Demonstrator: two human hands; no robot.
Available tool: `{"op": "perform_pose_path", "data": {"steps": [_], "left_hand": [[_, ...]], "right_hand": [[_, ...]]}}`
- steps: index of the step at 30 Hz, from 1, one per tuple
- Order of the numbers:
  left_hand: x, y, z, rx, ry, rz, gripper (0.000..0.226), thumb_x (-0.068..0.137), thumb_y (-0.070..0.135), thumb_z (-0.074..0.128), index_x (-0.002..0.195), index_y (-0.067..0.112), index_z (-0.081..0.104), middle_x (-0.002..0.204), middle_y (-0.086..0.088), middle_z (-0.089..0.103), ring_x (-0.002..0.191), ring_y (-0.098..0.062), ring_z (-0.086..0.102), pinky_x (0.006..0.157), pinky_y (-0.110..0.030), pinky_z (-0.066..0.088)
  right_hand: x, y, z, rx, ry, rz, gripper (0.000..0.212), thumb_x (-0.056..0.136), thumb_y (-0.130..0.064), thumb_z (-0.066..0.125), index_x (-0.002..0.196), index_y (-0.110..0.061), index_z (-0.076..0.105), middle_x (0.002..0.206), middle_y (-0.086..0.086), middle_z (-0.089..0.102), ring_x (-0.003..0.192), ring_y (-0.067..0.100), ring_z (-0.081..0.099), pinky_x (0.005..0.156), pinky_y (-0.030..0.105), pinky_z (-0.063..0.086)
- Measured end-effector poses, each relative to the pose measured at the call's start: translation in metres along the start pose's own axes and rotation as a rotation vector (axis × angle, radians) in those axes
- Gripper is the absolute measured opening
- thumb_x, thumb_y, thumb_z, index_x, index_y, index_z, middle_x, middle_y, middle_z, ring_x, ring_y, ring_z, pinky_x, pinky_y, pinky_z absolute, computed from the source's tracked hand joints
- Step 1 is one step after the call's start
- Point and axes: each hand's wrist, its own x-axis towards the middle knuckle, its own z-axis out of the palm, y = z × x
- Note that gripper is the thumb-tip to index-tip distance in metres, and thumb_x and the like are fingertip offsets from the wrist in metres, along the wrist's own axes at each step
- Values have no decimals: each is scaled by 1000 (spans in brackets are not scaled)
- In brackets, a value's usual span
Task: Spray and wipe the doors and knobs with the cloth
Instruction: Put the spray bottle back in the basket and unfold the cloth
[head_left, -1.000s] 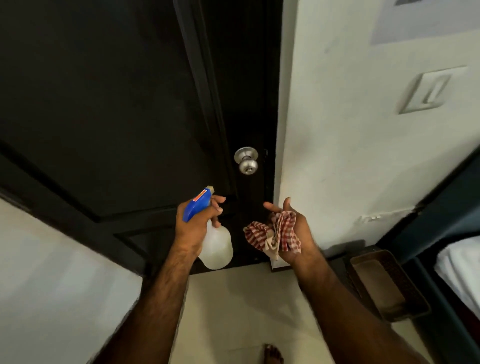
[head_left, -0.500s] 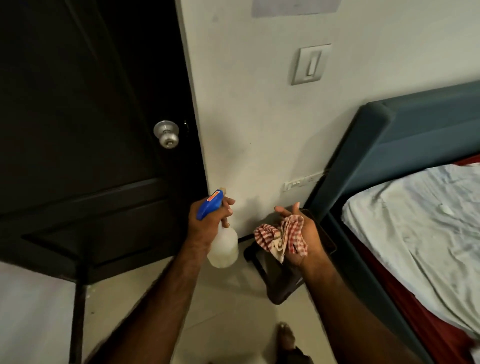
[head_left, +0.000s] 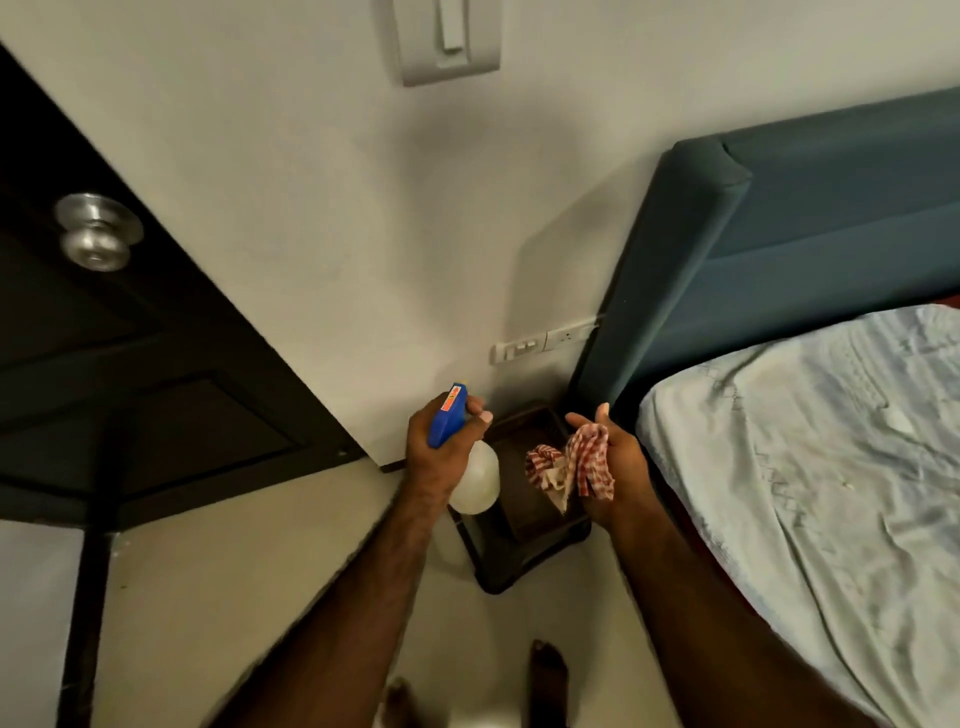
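Note:
My left hand (head_left: 434, 452) grips a spray bottle (head_left: 475, 480) with a blue trigger head and a clear round body, nozzle toward the white wall. My right hand (head_left: 615, 467) holds a crumpled red-and-white checked cloth (head_left: 571, 462), which hangs from its curled fingers. The dark door (head_left: 130, 374) fills the left edge of the view, with its silver round knob (head_left: 96, 234) at the upper left, far from both hands.
A dark basket (head_left: 530, 556) stands on the floor below my hands, against the wall. A bed with a teal headboard (head_left: 779, 234) and pale sheet (head_left: 831, 467) fills the right. A light switch (head_left: 449, 39) and a socket strip (head_left: 545, 340) sit on the wall.
The view has swung right: the door and knob slid to the left edge, and the bed came into view. Both hands keep their grips and their pose.

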Motion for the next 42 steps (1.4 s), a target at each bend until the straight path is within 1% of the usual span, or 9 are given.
{"op": "perform_pose_path", "data": {"steps": [4, 7, 11, 16, 23, 28, 34, 37, 42], "left_hand": [[29, -45, 54, 5, 28, -35, 20, 91, 29, 82, 108, 24, 75, 105, 6, 78, 99, -5, 74, 88, -23, 62], [56, -92, 77, -7, -3, -38, 18, 91, 29, 81, 108, 31, 75, 105, 12, 80, 105, -10, 75, 90, -28, 62], [94, -159, 91, 84, -6, -53, 49, 81, 57, 85, 118, 26, 77, 107, 4, 78, 99, -19, 74, 89, -41, 64], [131, -202, 114, 106, -50, 11, 23, 84, 33, 86, 101, 22, 75, 78, 14, 71, 70, -4, 65, 71, -24, 58], [154, -249, 129, 192, -173, 73, 56, 79, 17, 91, 131, 9, 71, 126, -1, 74, 114, -12, 72, 98, -34, 61], [151, -265, 113, 378, -184, 238, 75, 76, 46, 92, 139, 16, 64, 130, 1, 68, 119, -15, 67, 101, -42, 60], [148, -278, 80, 646, -175, 371, 96, 69, 80, 81, 145, 26, 57, 140, 0, 63, 128, -20, 58, 104, -57, 51], [135, -268, 68, 759, -180, 248, 109, 61, 85, 80, 149, 28, 51, 146, -3, 58, 133, -24, 53, 110, -58, 46], [120, -241, 46, 924, -272, -47, 128, 59, 50, 101, 163, 22, 31, 167, -8, 36, 152, -32, 31, 122, -53, 34]], "right_hand": [[52, -3, -24, 35, 46, 65, 72, 79, -65, 76, 126, -9, 75, 142, 18, 62, 135, 43, 54, 101, 61, 52], [99, 3, -37, 55, 37, 91, 63, 93, -59, 68, 127, -6, 72, 139, 17, 63, 132, 39, 54, 91, 54, 53], [160, 16, -44, 108, 53, 122, 59, 99, -54, 65, 128, -3, 70, 137, 19, 65, 127, 39, 59, 83, 51, 54], [213, 19, -50, 87, -18, 115, 57, 101, -56, 61, 127, -6, 67, 123, 19, 65, 126, 41, 58, 84, 53, 54], [237, 18, -62, 106, -74, 95, 49, 105, -50, 57, 119, -4, 67, 111, 18, 72, 103, 35, 68, 83, 50, 55], [240, 19, -72, 82, -57, 98, 59, 101, -53, 62, 132, -4, 65, 144, 24, 58, 137, 45, 53, 114, 62, 44], [232, 22, -82, 112, -44, 91, 63, 103, -53, 59, 142, -4, 58, 150, 21, 53, 144, 44, 46, 120, 62, 38], [212, 29, -79, 109, -28, 104, 66, 103, -54, 58, 146, -4, 56, 141, 20, 58, 136, 42, 52, 113, 59, 43], [180, 40, -77, 55, 6, 83, 81, 85, -59, 76, 141, -4, 61, 135, 20, 68, 127, 45, 65, 111, 62, 49]]}}
